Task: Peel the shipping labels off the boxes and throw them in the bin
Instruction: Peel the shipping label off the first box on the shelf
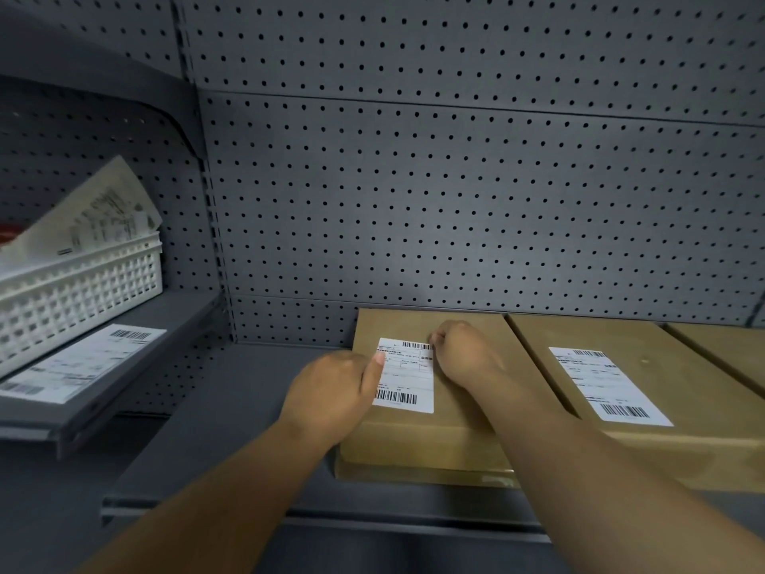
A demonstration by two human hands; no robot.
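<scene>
We note three flat brown cardboard boxes side by side on a dark grey metal shelf [232, 412], backed by grey perforated pegboard [455, 192]. The leftmost brown box [418, 441] carries a white barcoded shipping label [407, 377], lying flat on its top. Our left hand [331, 391] rests at the label's left edge, thumb extended onto the paper, other fingers curled at the box's side. Our right hand [463, 350] has its fingers curled at the label's upper right corner; we cannot tell whether the corner is pinched. The middle box [679, 445] bears a second white label [608, 385]. On the left shelf, a white lattice plastic basket [82, 283] holds crumpled labels [95, 217]; another white label sheet [78, 362] lies before it.
</scene>
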